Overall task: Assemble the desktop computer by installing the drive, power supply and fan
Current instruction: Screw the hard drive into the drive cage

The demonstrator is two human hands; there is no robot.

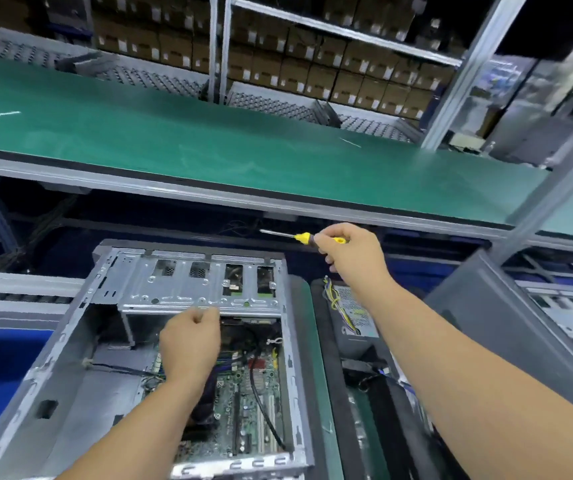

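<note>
An open grey computer case lies on its side in front of me, its motherboard and black cables exposed. A silver drive cage spans the case's far end. My left hand hovers inside the case just below the cage's front edge, fingers curled with thumb and fingertips together; whether they pinch something small is not visible. My right hand is raised above and to the right of the case and grips a yellow-and-black screwdriver, its shaft pointing left. A power supply with yellow and black wires lies to the right of the case.
A green shelf overhangs the work area right behind the case. Cardboard boxes fill racks beyond it. Another grey case stands at the right. A green mat with black foam strips lies between the case and the power supply.
</note>
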